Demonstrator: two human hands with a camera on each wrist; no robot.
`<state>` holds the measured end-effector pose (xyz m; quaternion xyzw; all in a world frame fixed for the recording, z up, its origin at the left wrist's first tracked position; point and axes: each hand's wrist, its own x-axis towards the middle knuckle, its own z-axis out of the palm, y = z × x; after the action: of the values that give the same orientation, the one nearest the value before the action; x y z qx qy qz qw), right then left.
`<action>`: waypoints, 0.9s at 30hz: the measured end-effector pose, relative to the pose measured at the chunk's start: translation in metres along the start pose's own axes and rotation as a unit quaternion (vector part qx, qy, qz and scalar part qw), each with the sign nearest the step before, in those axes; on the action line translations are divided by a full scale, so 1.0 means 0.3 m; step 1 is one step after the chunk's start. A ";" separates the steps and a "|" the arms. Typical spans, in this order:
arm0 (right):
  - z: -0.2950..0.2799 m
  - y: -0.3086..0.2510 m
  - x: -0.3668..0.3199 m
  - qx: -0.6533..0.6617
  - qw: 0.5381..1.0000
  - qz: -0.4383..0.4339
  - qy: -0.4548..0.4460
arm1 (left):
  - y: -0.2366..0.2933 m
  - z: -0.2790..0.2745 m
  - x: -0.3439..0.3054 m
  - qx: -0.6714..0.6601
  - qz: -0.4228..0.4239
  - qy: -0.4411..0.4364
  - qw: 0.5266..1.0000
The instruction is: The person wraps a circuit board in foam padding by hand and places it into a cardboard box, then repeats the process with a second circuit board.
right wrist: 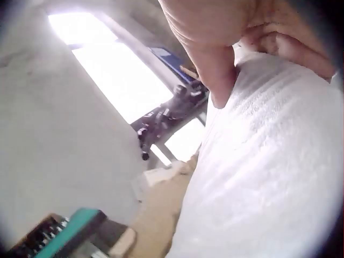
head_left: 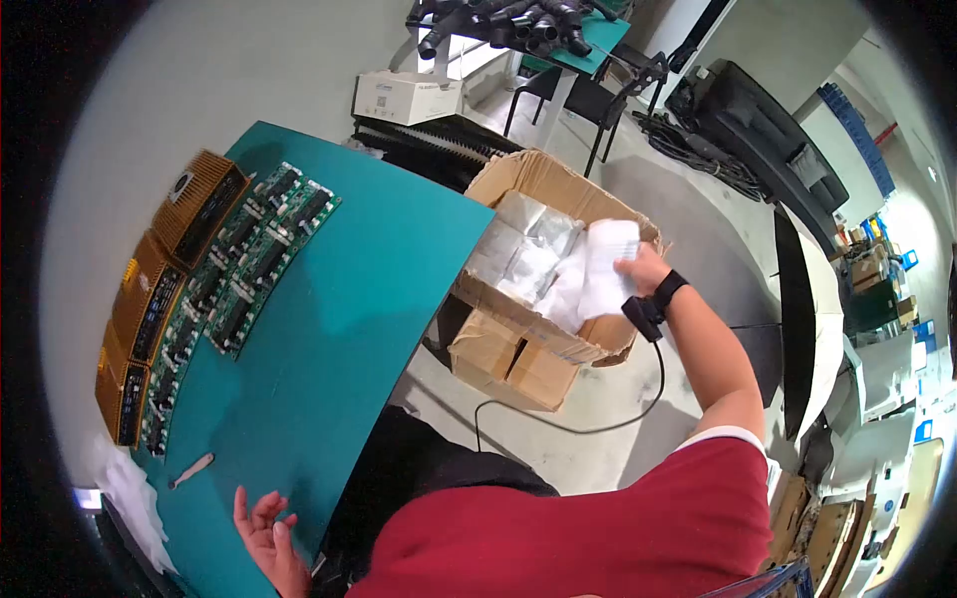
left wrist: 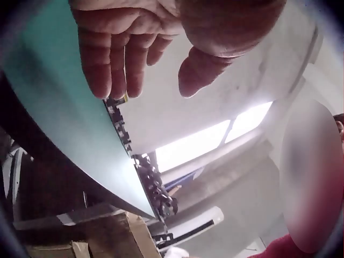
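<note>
Right hand (head_left: 643, 271) pinches white wrap (head_left: 607, 267), likely light, soft, best gripped by its edge; left hand (head_left: 271, 543) empty, fingers loosely spread.

Top: I wear a red short-sleeved shirt (head_left: 588, 528), white sleeve edge (head_left: 730, 436)
Right wrist: my black strap (head_left: 670, 289), boxy black camera (head_left: 643, 318), black cable (head_left: 568, 431)

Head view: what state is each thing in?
Carton: open, wrapped packets inside.
White bundle: held over the carton.
Right hand: fingers gripping the bundle.
Left hand: empty, fingers relaxed.
Circuit boards: uncovered, laid in rows.
Gold units: lined up.
Small tool: lying loose, unheld.
White box: looks closed.
</note>
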<state>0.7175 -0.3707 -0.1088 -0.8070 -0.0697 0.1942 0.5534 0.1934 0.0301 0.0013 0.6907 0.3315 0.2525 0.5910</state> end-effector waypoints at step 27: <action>0.333 0.067 -0.013 -0.430 0.837 -0.027 -0.337 | -0.158 -0.017 -0.026 0.150 0.011 0.123 0.981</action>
<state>0.6728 -0.2930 -0.1576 -0.8459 -0.3506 0.3897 0.0985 0.1769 0.0314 -0.0441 0.7388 0.4284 0.2889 0.4325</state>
